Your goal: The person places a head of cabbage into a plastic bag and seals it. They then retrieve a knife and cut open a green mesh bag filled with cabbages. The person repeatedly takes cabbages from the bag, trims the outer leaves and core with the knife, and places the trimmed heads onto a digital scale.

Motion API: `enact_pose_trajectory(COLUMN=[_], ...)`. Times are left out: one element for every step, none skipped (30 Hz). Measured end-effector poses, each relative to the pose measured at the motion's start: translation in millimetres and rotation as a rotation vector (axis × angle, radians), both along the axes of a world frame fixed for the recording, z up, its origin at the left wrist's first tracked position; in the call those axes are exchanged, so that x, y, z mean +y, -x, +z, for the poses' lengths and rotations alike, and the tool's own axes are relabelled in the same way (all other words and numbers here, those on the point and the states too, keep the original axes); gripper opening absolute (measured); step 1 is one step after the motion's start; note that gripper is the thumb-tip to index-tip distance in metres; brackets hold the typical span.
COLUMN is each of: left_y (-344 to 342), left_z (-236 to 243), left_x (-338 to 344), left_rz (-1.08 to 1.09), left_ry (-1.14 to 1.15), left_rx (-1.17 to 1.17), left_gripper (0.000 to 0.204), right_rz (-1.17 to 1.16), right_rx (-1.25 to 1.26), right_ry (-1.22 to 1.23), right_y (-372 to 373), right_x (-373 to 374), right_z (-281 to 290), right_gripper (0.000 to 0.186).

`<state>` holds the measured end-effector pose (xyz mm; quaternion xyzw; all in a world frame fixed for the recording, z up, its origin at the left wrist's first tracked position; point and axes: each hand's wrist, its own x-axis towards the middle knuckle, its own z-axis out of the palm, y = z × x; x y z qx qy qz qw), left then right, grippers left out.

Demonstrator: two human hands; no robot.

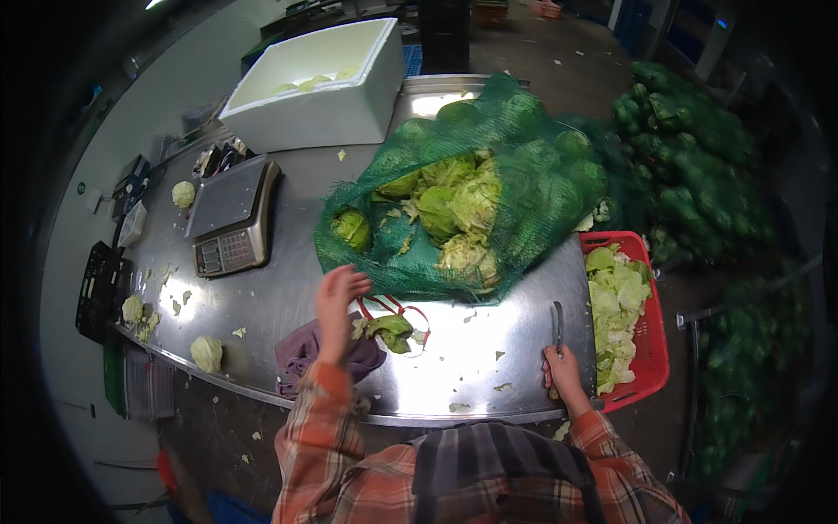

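My right hand (560, 365) is closed round the handle of a knife (559, 319), whose blade points away from me over the metal table's front right part. My left hand (340, 295) hangs by the near left edge of a large green net bag (543, 196), fingers stretched out and holding nothing; whether they touch the net I cannot tell. Through the bag's opening several cabbages (447, 205) show, and one cabbage (352, 229) lies apart inside its left end. Beside my left wrist are a loose green leaf (393, 332), a red cord (422, 320) and a crumpled purple cloth (298, 354).
A red crate (661, 349) of leaves adjoins the table's right edge. Left of the bag stands a scale (229, 210); behind it, a white foam box (314, 118). Trimmed cabbages (207, 353) and scraps dot the metal table (454, 384). Filled net bags (690, 157) are piled at right.
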<state>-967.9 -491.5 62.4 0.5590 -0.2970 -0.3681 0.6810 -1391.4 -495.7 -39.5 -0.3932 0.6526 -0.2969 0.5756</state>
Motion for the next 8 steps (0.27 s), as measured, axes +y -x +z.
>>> enact_pose_trajectory(left_y=[1.7,-0.4,2.6,-4.5,-9.2,-20.4,-36.1,-43.2], left_z=[-0.3,-1.4,-2.2,-4.7,-10.9,-15.1,-15.0,-5.1], left_x=[-18.3,-34.3,-55.3,-71.9,-87.5,-95.9,-100.4,-107.9], left_rz=[-0.125,-0.181,-0.19,-0.193,-0.201,-0.149,-0.091,-0.189], left_ry=[-0.019,-0.066,-0.089,-0.107,-0.123,-0.166,-0.211,-0.611], left_rx=[-0.158,-0.41,-0.561,-0.841,-1.121,-1.449,-1.78,-1.847], left_gripper=[0.024,0.019,0.015,0.017,0.02,0.029,0.039,0.061], right_rz=[0.016,0.016,-0.008,-0.033,-0.044,-0.053,-0.061,-0.073], right_rx=[0.024,-0.004,-0.011,-0.027,-0.051,-0.075,-0.103,-0.108], right_ry=[-0.002,-0.006,-0.003,-0.002,-0.01,-0.018,-0.031,-0.044], right_y=[-7.3,-13.0,-10.3,-8.4,-5.7,-3.7,-2.6,1.4], right_x=[0.0,0.2,1.4,1.4,0.8,0.0,-0.1,-1.0], right_z=[-0.9,-3.6,-2.6,-2.5,-3.0,-2.9,-4.2,-6.6], right_gripper=[0.018,0.018,0.017,0.017,0.017,0.017,0.017,0.017])
